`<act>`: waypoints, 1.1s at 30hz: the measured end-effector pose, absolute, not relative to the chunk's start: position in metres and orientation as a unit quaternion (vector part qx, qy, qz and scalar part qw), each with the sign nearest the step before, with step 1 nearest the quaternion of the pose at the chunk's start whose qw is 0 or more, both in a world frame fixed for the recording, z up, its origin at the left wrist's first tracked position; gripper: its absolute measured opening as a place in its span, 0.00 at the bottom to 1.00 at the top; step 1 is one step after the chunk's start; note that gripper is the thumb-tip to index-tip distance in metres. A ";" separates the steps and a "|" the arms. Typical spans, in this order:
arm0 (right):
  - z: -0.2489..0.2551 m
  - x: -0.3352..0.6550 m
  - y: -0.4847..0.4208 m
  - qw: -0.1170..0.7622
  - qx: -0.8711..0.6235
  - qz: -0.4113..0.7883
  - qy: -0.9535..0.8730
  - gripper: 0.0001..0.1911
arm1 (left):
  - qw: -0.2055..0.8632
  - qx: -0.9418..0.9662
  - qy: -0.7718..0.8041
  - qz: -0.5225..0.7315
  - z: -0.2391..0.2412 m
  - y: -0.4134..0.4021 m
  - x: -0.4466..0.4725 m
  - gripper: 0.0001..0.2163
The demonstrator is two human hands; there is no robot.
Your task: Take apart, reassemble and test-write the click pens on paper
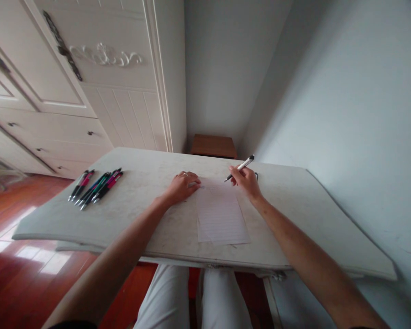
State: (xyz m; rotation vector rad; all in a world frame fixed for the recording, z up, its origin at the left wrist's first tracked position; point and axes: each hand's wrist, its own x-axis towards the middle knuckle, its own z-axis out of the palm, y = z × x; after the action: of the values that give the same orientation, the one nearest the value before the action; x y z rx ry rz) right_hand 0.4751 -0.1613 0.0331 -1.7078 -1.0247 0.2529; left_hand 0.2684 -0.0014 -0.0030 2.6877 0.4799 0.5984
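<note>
A lined sheet of paper [221,214] lies on the white table [150,214] in front of me. My left hand [183,185] rests with curled fingers on the table at the paper's top left corner, pressing its edge; a ring shows on one finger. My right hand [246,180] is closed on a white pen with a black tip [240,167], held in a writing grip just above the paper's top right corner, tip pointing left and down.
Several coloured pens [96,186] lie in a row at the table's far left. A white wardrobe with drawers [71,114] stands behind on the left. A wooden stool [213,146] sits beyond the table, the wall [345,114] runs along the right.
</note>
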 end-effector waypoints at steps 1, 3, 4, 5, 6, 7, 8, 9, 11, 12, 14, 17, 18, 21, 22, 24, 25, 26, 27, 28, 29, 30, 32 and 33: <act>0.035 0.479 -0.161 0.563 -0.703 0.115 -0.419 0.21 | 0.173 0.947 0.166 0.213 -0.003 -0.001 0.268 0.12; 0.038 0.486 -0.160 0.614 -0.662 0.142 -0.406 0.20 | 0.174 0.946 0.163 0.218 -0.004 0.000 0.269 0.11; 0.039 0.490 -0.159 0.639 -0.638 0.162 -0.399 0.21 | 0.173 0.946 0.162 0.219 -0.004 0.000 0.269 0.11; 0.040 0.493 -0.159 0.663 -0.613 0.183 -0.389 0.23 | 0.172 0.947 0.162 0.219 -0.004 0.001 0.269 0.11; 0.041 0.496 -0.160 0.684 -0.592 0.201 -0.376 0.28 | 0.170 0.947 0.163 0.218 -0.004 0.001 0.269 0.11; 0.042 0.497 -0.160 0.701 -0.577 0.214 -0.360 0.35 | 0.169 0.947 0.164 0.217 -0.004 0.001 0.269 0.11; 0.043 0.499 -0.161 0.714 -0.567 0.222 -0.345 0.41 | 0.168 0.948 0.163 0.216 -0.004 0.001 0.269 0.11; 0.043 0.499 -0.162 0.722 -0.563 0.227 -0.333 0.48 | 0.169 0.948 0.163 0.215 -0.004 0.002 0.269 0.11; 0.044 0.499 -0.164 0.724 -0.562 0.240 -0.319 0.55 | 0.171 0.948 0.162 0.215 -0.003 0.002 0.269 0.11; 0.045 0.499 -0.164 0.721 -0.563 0.250 -0.316 0.56 | 0.173 0.947 0.160 0.216 -0.003 0.003 0.268 0.11; 0.048 0.497 -0.166 0.710 -0.567 0.272 -0.318 0.55 | 0.175 0.947 0.158 0.220 -0.003 0.003 0.268 0.11; 0.054 0.493 -0.169 0.684 -0.578 0.295 -0.333 0.50 | 0.174 0.947 0.154 0.221 -0.002 0.003 0.267 0.12; 0.056 0.491 -0.169 0.679 -0.578 0.300 -0.338 0.50 | 0.175 0.946 0.156 0.223 -0.002 0.003 0.267 0.12; 0.057 0.490 -0.170 0.685 -0.568 0.305 -0.340 0.54 | 0.183 0.944 0.154 0.229 -0.001 0.002 0.268 0.12; 0.056 0.492 -0.169 0.689 -0.568 0.297 -0.337 0.57 | 0.185 0.943 0.153 0.230 -0.001 0.002 0.268 0.12; 0.054 0.500 -0.168 0.691 -0.588 0.258 -0.331 0.58 | 0.188 0.943 0.152 0.231 -0.001 0.002 0.268 0.12; 0.052 0.506 -0.167 0.684 -0.608 0.229 -0.332 0.57 | 0.189 0.942 0.152 0.230 -0.001 0.002 0.268 0.13; 0.051 0.514 -0.168 0.671 -0.632 0.194 -0.336 0.55 | 0.191 0.942 0.152 0.229 -0.001 0.003 0.268 0.13; 0.050 0.523 -0.168 0.655 -0.655 0.159 -0.343 0.51 | 0.194 0.942 0.151 0.228 -0.001 0.003 0.267 0.13; 0.049 0.532 -0.170 0.636 -0.676 0.134 -0.347 0.47 | 0.196 0.942 0.150 0.228 -0.001 0.004 0.267 0.14; 0.049 0.541 -0.173 0.624 -0.694 0.116 -0.341 0.43 | 0.198 0.942 0.148 0.228 -0.001 0.004 0.267 0.14; 0.049 0.548 -0.176 0.612 -0.713 0.100 -0.328 0.39 | 0.200 0.941 0.148 0.230 -0.001 0.005 0.267 0.14; 0.049 0.560 -0.183 0.570 -0.762 0.065 -0.300 0.31 | 0.202 0.939 0.149 0.233 -0.002 0.006 0.267 0.15; 0.049 0.564 -0.186 0.537 -0.790 0.060 -0.289 0.26 | 0.204 0.939 0.151 0.233 -0.002 0.006 0.267 0.16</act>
State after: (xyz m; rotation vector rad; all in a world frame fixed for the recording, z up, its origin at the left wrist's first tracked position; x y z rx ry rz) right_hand 0.5635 -0.1856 0.0494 -1.8809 -0.6877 0.1422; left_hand 0.2672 0.0058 -0.0022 2.6194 0.4199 0.6511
